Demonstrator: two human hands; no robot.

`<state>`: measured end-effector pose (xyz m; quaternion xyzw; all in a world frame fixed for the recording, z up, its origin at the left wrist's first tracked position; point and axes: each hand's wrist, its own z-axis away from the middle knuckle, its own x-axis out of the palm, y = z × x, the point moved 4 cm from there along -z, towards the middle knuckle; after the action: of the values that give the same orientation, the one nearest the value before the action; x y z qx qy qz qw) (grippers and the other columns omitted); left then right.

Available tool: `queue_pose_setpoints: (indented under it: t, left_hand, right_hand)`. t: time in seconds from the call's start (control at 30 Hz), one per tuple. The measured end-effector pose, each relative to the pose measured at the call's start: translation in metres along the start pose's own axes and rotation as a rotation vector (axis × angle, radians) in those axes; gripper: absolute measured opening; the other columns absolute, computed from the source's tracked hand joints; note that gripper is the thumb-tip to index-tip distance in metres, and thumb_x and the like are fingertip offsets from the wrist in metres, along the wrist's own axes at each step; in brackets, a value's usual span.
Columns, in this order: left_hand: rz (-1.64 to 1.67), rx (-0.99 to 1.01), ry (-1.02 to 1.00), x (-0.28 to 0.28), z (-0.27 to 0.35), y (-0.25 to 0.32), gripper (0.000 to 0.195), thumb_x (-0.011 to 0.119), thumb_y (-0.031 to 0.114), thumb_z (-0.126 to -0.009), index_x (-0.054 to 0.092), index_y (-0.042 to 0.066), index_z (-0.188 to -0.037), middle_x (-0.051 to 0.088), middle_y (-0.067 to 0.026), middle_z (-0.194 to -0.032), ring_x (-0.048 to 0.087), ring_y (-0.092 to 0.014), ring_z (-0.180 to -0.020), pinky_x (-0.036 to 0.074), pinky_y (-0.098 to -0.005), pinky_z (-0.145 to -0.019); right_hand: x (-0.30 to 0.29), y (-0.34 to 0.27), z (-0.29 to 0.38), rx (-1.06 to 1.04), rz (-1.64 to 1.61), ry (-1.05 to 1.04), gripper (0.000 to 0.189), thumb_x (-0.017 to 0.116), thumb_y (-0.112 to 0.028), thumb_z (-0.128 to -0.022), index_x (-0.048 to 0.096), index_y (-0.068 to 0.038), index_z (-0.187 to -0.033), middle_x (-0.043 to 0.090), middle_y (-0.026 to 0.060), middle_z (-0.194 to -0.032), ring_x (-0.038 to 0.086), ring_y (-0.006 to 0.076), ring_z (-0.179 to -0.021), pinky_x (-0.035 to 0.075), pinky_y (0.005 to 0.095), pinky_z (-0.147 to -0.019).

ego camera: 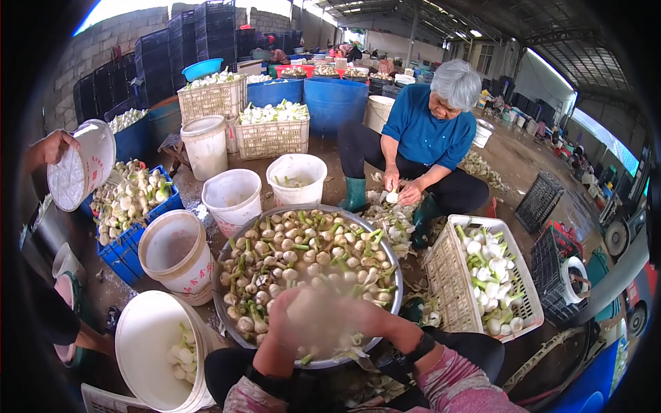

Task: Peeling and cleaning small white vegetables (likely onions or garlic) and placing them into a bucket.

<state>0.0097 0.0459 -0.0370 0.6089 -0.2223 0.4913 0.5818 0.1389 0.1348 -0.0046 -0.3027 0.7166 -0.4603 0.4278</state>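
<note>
Both my hands are over the near side of a wide metal basin (398,289) full of unpeeled garlic bulbs with short green stems (310,256). A hazy blur in the picture covers my fingers. My left hand (283,316) is around a pale round thing (305,311), which looks like a garlic bulb. Close by on the right, my right hand (369,316) has its fingers towards that thing; the blur hides whether it grips anything. Loose peel (356,348) hangs at the basin's near rim, below my hands.
White buckets (150,330) stand left of the basin, one with peeled garlic inside. Beside it on the right is a cream crate (449,279) of peeled garlic. Across from me a seated person (428,129) handles a bulb above peelings (395,222). At left, another person's hand (58,147) holds a bucket (85,165).
</note>
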Motion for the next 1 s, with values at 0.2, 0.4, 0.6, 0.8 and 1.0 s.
queue_pose_setpoints:
  t: [0.2,0.4,0.6,0.8,1.0]
  left_hand:
    - [0.162,-0.157,-0.136,0.024,0.013,-0.005,0.039,0.037,0.027,-0.078,0.056,-0.002,-0.096,0.058,-0.0185,-0.096,0.036,-0.036,-0.114,0.031,-0.0444,-0.093]
    - [0.126,-0.154,-0.312,0.046,0.025,-0.004,0.033,0.053,0.009,-0.076,0.046,0.000,-0.108,0.056,-0.0136,-0.099,0.054,-0.023,-0.093,0.042,-0.0339,-0.082]
    - [-1.025,0.022,-0.100,0.046,0.016,0.017,0.043,0.052,0.039,-0.079,0.054,0.000,-0.097,0.056,-0.0017,-0.077,0.051,-0.008,-0.069,0.041,-0.0207,-0.061]
    - [-1.131,0.016,-0.165,0.048,0.023,0.012,0.045,0.060,0.023,-0.073,0.047,-0.005,-0.106,0.055,-0.0039,-0.086,0.050,-0.008,-0.077,0.041,-0.0219,-0.070]
    - [-1.015,0.075,-0.283,0.061,0.031,0.000,0.055,0.063,0.017,-0.067,0.041,-0.006,-0.112,0.053,-0.0065,-0.094,0.051,-0.010,-0.083,0.041,-0.0229,-0.074]
  right_hand:
    - [0.007,-0.010,0.003,0.102,-0.053,-0.201,0.031,0.047,-0.028,-0.084,0.056,-0.001,-0.097,0.059,0.0133,-0.072,0.058,0.0200,-0.066,0.044,0.0299,-0.058]
    - [-0.002,-0.029,0.006,-0.050,0.401,0.128,0.020,0.043,-0.016,-0.081,0.054,0.000,-0.077,0.054,0.0193,-0.064,0.056,0.0312,-0.060,0.042,0.0373,-0.052]
    - [-0.015,-0.040,0.003,-0.098,0.711,0.114,0.018,0.043,-0.017,-0.080,0.049,-0.005,-0.068,0.053,0.0164,-0.061,0.052,0.0353,-0.058,0.040,0.0433,-0.051]
    - [-0.011,-0.031,0.011,0.045,0.769,0.100,0.018,0.044,-0.018,-0.080,0.051,-0.004,-0.070,0.054,0.0166,-0.061,0.053,0.0349,-0.058,0.042,0.0426,-0.053]
    - [-0.021,-0.018,0.011,0.129,0.647,0.194,0.019,0.044,-0.018,-0.080,0.052,-0.004,-0.072,0.055,0.0177,-0.064,0.054,0.0351,-0.063,0.043,0.0428,-0.057]
